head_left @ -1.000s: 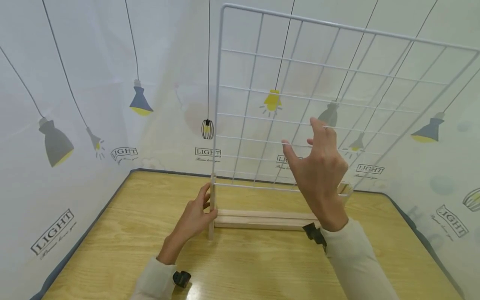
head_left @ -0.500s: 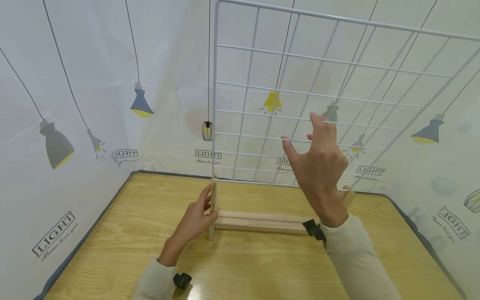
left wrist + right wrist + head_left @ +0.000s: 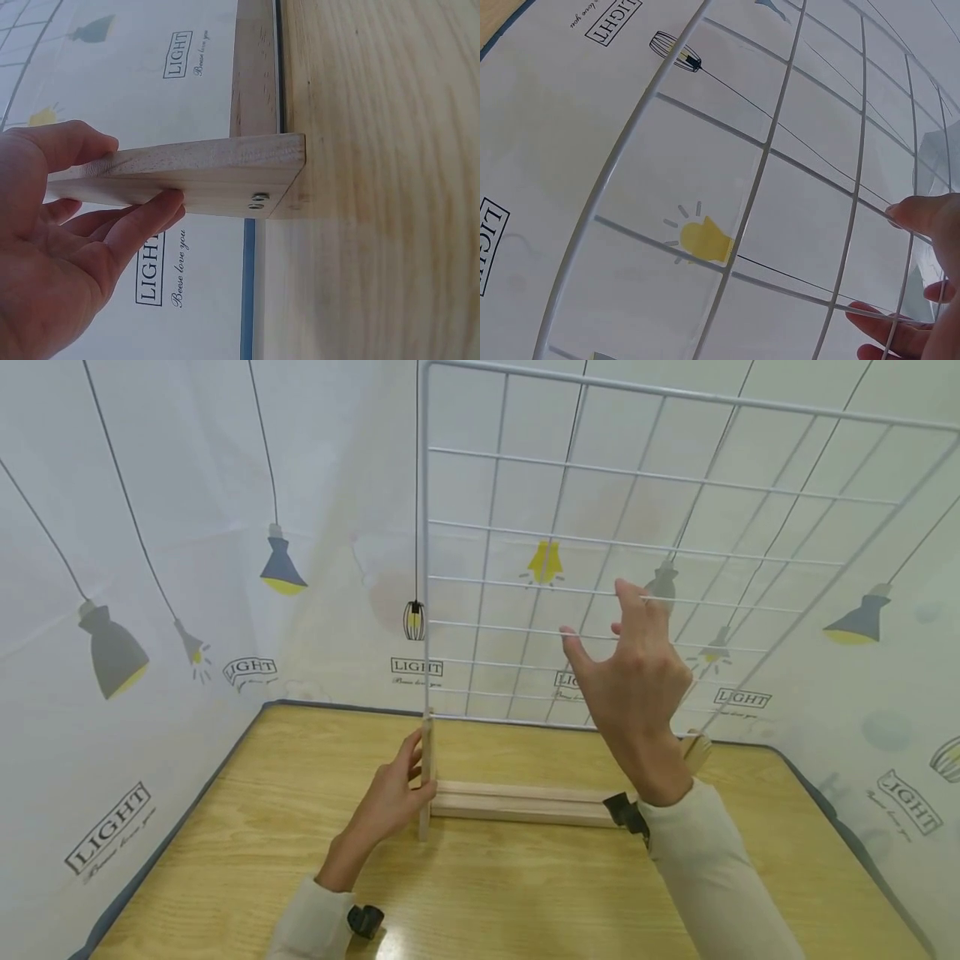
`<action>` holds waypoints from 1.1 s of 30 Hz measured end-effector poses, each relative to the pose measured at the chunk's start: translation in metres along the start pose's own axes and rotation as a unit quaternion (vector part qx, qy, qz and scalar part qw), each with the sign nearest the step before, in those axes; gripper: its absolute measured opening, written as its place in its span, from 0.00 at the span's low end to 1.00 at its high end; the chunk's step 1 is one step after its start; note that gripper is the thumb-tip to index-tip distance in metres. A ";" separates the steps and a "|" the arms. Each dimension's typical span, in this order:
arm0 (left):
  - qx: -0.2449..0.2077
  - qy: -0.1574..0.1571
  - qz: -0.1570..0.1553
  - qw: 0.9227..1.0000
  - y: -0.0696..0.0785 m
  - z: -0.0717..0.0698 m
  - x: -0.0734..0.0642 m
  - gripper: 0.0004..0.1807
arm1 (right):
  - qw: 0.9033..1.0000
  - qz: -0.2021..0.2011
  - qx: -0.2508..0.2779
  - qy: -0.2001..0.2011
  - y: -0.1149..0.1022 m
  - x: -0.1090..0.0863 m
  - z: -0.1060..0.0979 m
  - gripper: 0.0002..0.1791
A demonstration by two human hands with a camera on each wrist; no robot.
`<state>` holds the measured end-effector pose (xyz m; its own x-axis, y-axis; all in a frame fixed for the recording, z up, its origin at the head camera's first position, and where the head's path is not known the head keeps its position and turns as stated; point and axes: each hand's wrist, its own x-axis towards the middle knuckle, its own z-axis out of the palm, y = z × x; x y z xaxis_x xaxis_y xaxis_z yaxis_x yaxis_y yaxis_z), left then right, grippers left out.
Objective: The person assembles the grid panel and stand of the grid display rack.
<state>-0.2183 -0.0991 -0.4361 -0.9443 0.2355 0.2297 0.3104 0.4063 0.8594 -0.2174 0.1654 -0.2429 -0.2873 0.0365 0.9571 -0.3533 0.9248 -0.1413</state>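
A white wire grid panel (image 3: 517,539) stands up, leaning, with its lower left corner at the top of a wooden upright (image 3: 427,768). My left hand (image 3: 386,797) holds this upright near its middle. In the left wrist view, thumb and fingers lie on opposite sides of the wooden board (image 3: 217,180), which has two metal screws (image 3: 258,201) near its lower end. My right hand (image 3: 637,685) grips the grid's wires right of its middle, some fingers reaching through the mesh in the right wrist view. A wooden crossbar (image 3: 517,804) runs rightward from the upright, low over the table.
The wooden table (image 3: 247,827) meets a white backdrop (image 3: 337,527) printed with lamps. Another wooden end piece (image 3: 696,747) shows behind my right wrist, partly hidden. Black wrist cameras (image 3: 366,922) sit on both sleeves.
The grid panel has shifted slightly left and its lower edge a little up in the head view, the right hand moving with it. My left hand stays on the upright.
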 end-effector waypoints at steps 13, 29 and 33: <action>-0.002 -0.003 0.002 1.000 0.002 -0.002 -0.001 0.43 | 1.000 0.004 0.000 -0.013 0.002 0.000 0.004 0.34; -0.012 -0.012 -0.009 1.000 0.003 -0.002 -0.001 0.43 | 1.000 0.009 -0.007 -0.015 0.005 0.001 0.005 0.34; -0.013 -0.012 -0.008 1.000 0.003 -0.003 -0.001 0.43 | 1.000 0.010 -0.008 -0.018 0.005 0.000 0.006 0.33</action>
<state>-0.2164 -0.1008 -0.4328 -0.9463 0.2508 0.2040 0.2912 0.3872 0.8748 -0.2247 0.1679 -0.2451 -0.3261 0.0420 0.9444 -0.3329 0.9299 -0.1563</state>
